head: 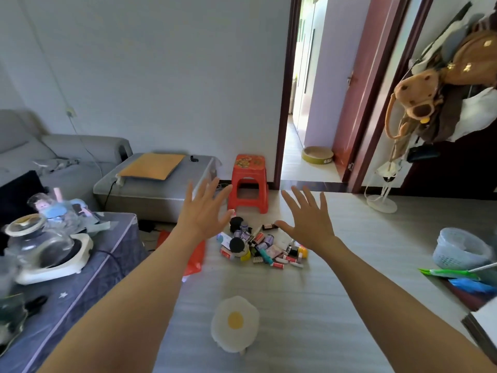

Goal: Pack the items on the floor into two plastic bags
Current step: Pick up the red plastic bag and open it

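Observation:
A pile of several small items (259, 244), bottles, tubes, jars and boxes, lies on the pale floor in front of a red stool. A red plastic bag (194, 261) lies flat on the floor just left of the pile, partly hidden by my left forearm. My left hand (204, 211) is stretched out above the pile's left side, fingers spread and straight, holding nothing. My right hand (309, 219) hovers over the pile's right side, also spread wide and empty. Both hands are in the air, apart from the items.
A red plastic stool (248, 184) stands behind the pile. A table with a dark cloth (80, 278) carrying glassware is at the left, a grey sofa behind it. A fried-egg shaped cushion (235, 323) lies on the near floor. A blue basket (461, 249) sits at right.

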`<state>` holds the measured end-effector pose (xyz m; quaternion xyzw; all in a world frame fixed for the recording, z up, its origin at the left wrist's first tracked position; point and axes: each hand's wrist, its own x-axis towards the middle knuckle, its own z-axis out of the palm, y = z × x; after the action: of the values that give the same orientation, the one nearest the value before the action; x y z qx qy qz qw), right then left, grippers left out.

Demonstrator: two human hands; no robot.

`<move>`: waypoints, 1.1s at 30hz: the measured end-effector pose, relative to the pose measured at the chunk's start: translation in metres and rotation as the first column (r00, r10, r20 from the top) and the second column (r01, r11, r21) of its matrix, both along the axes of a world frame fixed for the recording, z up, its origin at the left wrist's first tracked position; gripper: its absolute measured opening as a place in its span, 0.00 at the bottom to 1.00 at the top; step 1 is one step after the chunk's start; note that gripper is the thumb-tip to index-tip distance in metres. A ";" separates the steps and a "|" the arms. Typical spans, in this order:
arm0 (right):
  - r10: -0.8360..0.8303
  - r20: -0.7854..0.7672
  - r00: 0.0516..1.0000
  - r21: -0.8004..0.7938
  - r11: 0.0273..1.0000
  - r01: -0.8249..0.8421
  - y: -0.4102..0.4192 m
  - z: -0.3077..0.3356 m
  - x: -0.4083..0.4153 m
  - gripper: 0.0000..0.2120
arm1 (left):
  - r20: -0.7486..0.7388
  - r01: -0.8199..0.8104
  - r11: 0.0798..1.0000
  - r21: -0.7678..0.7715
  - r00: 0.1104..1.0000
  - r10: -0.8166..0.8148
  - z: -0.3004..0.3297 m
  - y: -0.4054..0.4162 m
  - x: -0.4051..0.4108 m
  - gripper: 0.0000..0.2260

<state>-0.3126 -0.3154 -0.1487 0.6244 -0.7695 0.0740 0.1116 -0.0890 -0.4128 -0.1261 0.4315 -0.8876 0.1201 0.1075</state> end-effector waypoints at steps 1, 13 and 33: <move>0.017 0.017 1.000 0.018 1.000 -0.017 -0.017 -0.006 0.000 0.36 | 0.009 -0.010 1.000 0.023 1.000 0.009 -0.007 -0.013 -0.003 0.30; 0.148 0.162 0.976 0.176 0.968 -0.176 -0.224 -0.092 0.060 0.33 | -0.039 -0.127 0.951 0.281 0.989 0.143 -0.104 -0.173 0.043 0.27; -0.144 0.315 0.938 0.286 0.957 0.051 -0.480 -0.167 0.106 0.33 | 0.015 0.009 0.873 0.488 1.000 -0.019 -0.178 -0.480 0.073 0.26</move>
<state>-0.2063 -0.7950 -0.3160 0.5730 -0.8104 0.0657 -0.1035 -0.0159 -0.8927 -0.3039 0.4369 -0.8934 -0.1039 -0.0124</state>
